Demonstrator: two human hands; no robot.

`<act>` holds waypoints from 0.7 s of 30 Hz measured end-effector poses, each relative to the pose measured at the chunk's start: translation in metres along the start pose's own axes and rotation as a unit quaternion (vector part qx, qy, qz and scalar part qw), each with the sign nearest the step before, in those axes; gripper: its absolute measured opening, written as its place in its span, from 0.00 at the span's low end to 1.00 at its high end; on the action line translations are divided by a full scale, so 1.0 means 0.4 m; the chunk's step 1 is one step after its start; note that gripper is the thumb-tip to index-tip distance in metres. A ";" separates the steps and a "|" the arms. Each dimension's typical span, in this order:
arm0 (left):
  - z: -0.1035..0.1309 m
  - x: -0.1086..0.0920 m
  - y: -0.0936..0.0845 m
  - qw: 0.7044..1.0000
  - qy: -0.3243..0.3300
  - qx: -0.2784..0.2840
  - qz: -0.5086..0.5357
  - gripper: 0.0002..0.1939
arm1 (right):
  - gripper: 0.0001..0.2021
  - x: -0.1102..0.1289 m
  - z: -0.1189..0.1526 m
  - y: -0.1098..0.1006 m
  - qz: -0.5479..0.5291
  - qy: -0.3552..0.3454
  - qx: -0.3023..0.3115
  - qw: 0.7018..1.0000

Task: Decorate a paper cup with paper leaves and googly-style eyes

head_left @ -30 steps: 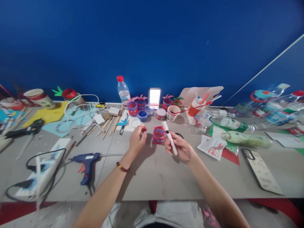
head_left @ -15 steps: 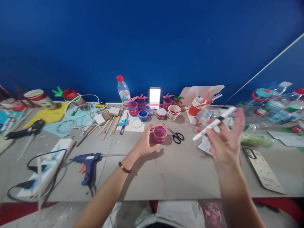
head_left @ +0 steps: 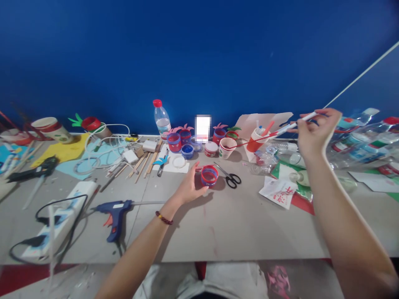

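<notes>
My left hand [head_left: 189, 185] curls around the left side of a small red and blue cup [head_left: 209, 176] standing on the grey table, thumb and fingers against it. Raised over the right side, my right hand [head_left: 321, 128] pinches a white pen [head_left: 307, 118]. The pen's far end overlaps the tips of sticks near a stack of paper cups [head_left: 257, 141]. Black-handled scissors [head_left: 233, 180] lie just right of the red and blue cup. Behind it are a red-labelled jar [head_left: 211, 149], a blue paint pot [head_left: 187, 150] and a paper cup [head_left: 227, 148] with a brush.
A blue glue gun [head_left: 116, 214] and a white power strip [head_left: 62, 222] lie at the left. Wooden sticks [head_left: 143, 165] and a capped bottle [head_left: 162, 120] are behind. Clear plastic bottles [head_left: 361, 141] crowd the right, near a white packet [head_left: 277, 192].
My right hand has moved up and to the right with the white pen, uncovering the packet. My left hand and the cup have hardly moved.
</notes>
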State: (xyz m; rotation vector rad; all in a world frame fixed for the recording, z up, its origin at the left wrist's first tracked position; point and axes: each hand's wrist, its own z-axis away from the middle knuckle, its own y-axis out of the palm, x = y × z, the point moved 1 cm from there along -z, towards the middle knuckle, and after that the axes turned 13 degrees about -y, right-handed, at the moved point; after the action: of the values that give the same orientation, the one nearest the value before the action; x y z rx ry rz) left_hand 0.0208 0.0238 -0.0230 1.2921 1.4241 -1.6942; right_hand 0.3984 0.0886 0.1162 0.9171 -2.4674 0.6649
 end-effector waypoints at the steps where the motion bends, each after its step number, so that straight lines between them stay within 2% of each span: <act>1: 0.001 -0.002 0.000 1.000 -0.001 0.001 -0.003 0.47 | 0.20 -0.012 0.000 0.015 -0.012 -0.002 -0.006 1.000; 3: 0.003 -0.008 0.000 1.000 -0.003 0.003 -0.008 0.48 | 0.18 -0.024 0.001 0.043 -0.007 0.009 -0.019 1.000; 8: 0.005 -0.016 0.001 1.000 -0.015 0.002 -0.014 0.47 | 0.16 -0.033 0.000 0.085 0.021 0.008 -0.004 1.000; 12: 0.004 -0.010 0.008 0.999 -0.010 -0.006 -0.031 0.48 | 0.14 -0.057 0.001 0.103 0.017 0.063 0.005 0.998; 16: 0.002 0.007 0.019 0.997 0.003 -0.023 -0.074 0.48 | 0.09 -0.070 0.010 0.108 0.035 0.102 0.044 0.993; 21: -0.003 0.023 0.026 0.995 0.006 -0.038 -0.095 0.45 | 0.12 -0.053 0.019 0.088 0.081 0.137 0.113 0.981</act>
State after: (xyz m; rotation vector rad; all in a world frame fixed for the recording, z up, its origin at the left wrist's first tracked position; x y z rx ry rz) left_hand 0.0266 0.0235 -0.0356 1.1578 1.6473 -1.7373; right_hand 0.3873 0.1182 0.0888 0.6530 -2.2668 1.0692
